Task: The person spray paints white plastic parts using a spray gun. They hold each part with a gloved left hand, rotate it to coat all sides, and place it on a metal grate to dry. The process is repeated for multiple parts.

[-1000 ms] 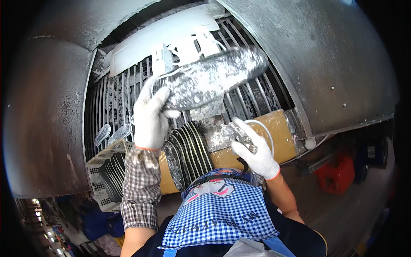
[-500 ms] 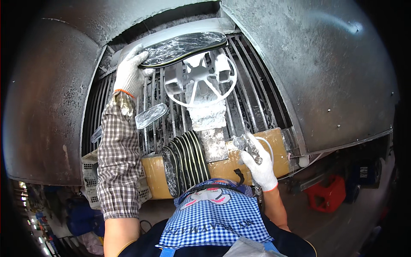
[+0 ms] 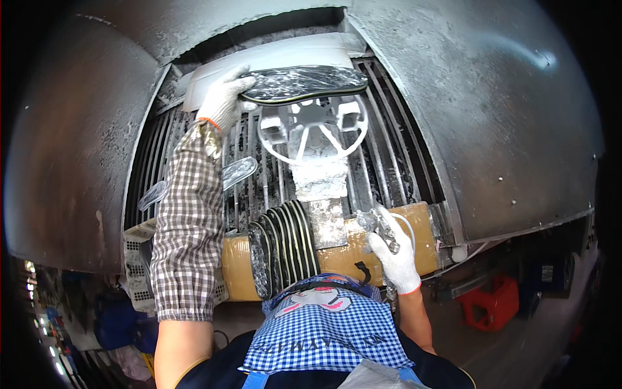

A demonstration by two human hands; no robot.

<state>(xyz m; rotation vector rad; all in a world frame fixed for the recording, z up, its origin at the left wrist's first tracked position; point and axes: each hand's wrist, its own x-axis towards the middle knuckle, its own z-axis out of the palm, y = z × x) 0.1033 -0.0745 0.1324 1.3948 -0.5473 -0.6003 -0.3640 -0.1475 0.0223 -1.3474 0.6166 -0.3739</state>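
Observation:
My left hand [image 3: 227,97], in a white knit glove, is closed on the left end of a long black shoe sole [image 3: 308,84]. White streaks mark its shiny upper face, and a thin yellow line runs along its edge. The sole hangs level above a white-coated round stand with spokes [image 3: 322,144], hiding its far side; whether they touch I cannot tell. My right hand [image 3: 394,253], gloved too, grips a metal spray gun [image 3: 372,222] with a pale hose, low to the right of the stand.
Several similar soles [image 3: 285,243] stand stacked on edge on a brown taped ledge [image 3: 350,259] before me. Two smaller film-like pads [image 3: 238,172] lie on the metal grating [image 3: 389,149]. Tall metal booth walls [image 3: 518,149] rise on both sides. A white plastic crate [image 3: 137,269] is at left.
My left hand has carried the sole rightward over the stand. My right hand keeps its hold on the spray gun in nearly the same place. The view has shifted slightly.

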